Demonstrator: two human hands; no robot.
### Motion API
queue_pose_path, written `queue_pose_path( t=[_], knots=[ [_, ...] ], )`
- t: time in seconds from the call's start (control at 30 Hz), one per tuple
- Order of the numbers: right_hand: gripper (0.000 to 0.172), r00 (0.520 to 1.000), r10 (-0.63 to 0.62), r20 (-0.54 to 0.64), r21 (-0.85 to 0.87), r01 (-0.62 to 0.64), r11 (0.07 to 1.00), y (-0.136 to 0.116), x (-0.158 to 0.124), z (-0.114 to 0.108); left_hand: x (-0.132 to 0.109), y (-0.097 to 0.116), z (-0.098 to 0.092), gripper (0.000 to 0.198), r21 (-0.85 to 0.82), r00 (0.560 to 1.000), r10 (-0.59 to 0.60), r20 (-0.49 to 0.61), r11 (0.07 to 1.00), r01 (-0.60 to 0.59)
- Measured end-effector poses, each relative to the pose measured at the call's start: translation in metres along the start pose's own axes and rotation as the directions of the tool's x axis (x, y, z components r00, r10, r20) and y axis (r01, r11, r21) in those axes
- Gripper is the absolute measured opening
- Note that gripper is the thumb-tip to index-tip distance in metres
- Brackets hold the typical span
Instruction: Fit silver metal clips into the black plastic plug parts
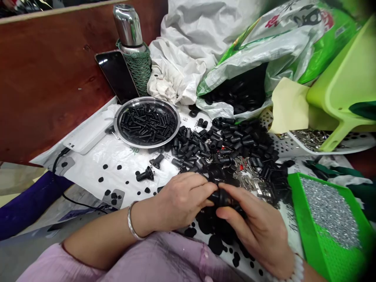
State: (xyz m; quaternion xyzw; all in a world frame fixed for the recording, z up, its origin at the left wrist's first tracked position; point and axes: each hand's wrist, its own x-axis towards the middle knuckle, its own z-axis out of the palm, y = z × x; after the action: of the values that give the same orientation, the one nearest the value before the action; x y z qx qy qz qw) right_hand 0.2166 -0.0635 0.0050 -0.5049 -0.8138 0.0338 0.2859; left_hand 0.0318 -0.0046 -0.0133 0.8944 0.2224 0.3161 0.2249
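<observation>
Close to my body, both hands meet at a dark, rounded plastic part [221, 198]. My left hand [183, 201] is closed, its fingertips pressed to the part's left side. From the right, my right hand [260, 225] curls thumb and fingers around the same part. Fingers cover much of it, so its exact kind is unclear. Just beyond lies a heap of short black plastic sleeves [205, 145], with loose metal pieces [252, 184] at its right. Two black flanged parts [145, 174] rest left of the heap.
A steel bowl [116, 131] holds black ribbed pieces. A phone [119, 76] leans by a flask [127, 25]. Behind the heap sits an open bag [252, 62] of black parts. At right are a green tray [305, 219] of small metal pieces and a lime scoop [337, 86].
</observation>
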Motion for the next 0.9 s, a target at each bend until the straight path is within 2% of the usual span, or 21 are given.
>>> queue_pose_path(
  t=[0.07, 0.17, 0.27, 0.33, 0.37, 0.47, 0.57, 0.63, 0.7, 0.77, 0.8, 0.83, 0.9],
  knots=[
    [0.036, 1.0, 0.009, 0.027, 0.002, -0.009, 1.0, 0.003, 0.003, -0.002, 0.002, -0.001, 0.0, 0.023, -0.028, 1.0, -0.003, 0.002, 1.0, 0.003],
    [0.055, 0.998, 0.011, 0.064, -0.011, -0.01, 1.0, 0.008, 0.003, -0.009, 0.003, -0.004, -0.004, 0.026, -0.11, 1.0, -0.007, -0.023, 0.994, 0.004],
    [0.059, 0.981, -0.16, 0.106, -0.075, 0.168, 0.983, 0.012, -0.001, -0.013, 0.004, -0.005, -0.008, 0.025, -0.184, 1.0, -0.026, 0.01, 0.983, 0.028],
    [0.054, 0.955, -0.264, 0.138, -0.101, 0.278, 0.955, 0.013, -0.002, -0.014, 0.004, -0.005, -0.009, 0.024, -0.217, 0.997, -0.037, 0.061, 0.975, 0.049],
    [0.049, 0.952, -0.273, 0.14, -0.101, 0.288, 0.952, 0.013, -0.002, -0.014, 0.003, -0.004, -0.009, 0.023, -0.228, 0.996, -0.038, 0.078, 0.972, 0.055],
    [0.038, 0.973, -0.193, 0.124, -0.061, 0.201, 0.978, 0.011, 0.003, -0.015, 0.002, -0.004, -0.007, 0.023, -0.241, 0.997, -0.029, 0.077, 0.969, 0.047],
    [0.049, 0.982, -0.122, 0.144, -0.038, 0.128, 0.991, 0.008, 0.007, -0.017, 0.002, -0.005, -0.005, 0.022, -0.235, 0.999, -0.011, 0.035, 0.972, 0.019],
    [0.05, 0.983, -0.117, 0.143, -0.043, 0.124, 0.991, 0.007, 0.005, -0.017, 0.001, -0.005, -0.003, 0.023, -0.203, 1.0, -0.004, 0.024, 0.979, 0.009],
    [0.04, 0.99, -0.094, 0.103, -0.009, 0.096, 0.995, 0.004, 0.001, -0.014, 0.0, -0.002, 0.0, 0.023, -0.118, 1.0, 0.01, 0.007, 0.993, -0.009],
    [0.026, 0.992, 0.066, 0.105, 0.122, -0.079, 0.989, 0.001, -0.004, -0.009, -0.001, 0.002, 0.005, 0.021, 0.009, 0.998, 0.043, -0.053, 0.999, -0.042],
    [0.022, 0.966, 0.196, 0.166, 0.219, -0.23, 0.948, 0.0, -0.005, -0.007, -0.002, 0.003, 0.008, 0.02, 0.074, 0.993, 0.069, -0.093, 0.995, -0.062],
    [0.026, 0.909, 0.32, 0.268, 0.307, -0.396, 0.866, -0.002, -0.006, -0.004, -0.003, 0.005, 0.011, 0.018, 0.129, 0.987, 0.1, -0.129, 0.988, -0.083],
    [0.046, 0.742, 0.447, 0.499, 0.401, -0.655, 0.64, -0.004, -0.005, -0.001, -0.004, 0.007, 0.015, 0.017, 0.193, 0.976, 0.144, -0.165, 0.975, -0.111]
  ],
)
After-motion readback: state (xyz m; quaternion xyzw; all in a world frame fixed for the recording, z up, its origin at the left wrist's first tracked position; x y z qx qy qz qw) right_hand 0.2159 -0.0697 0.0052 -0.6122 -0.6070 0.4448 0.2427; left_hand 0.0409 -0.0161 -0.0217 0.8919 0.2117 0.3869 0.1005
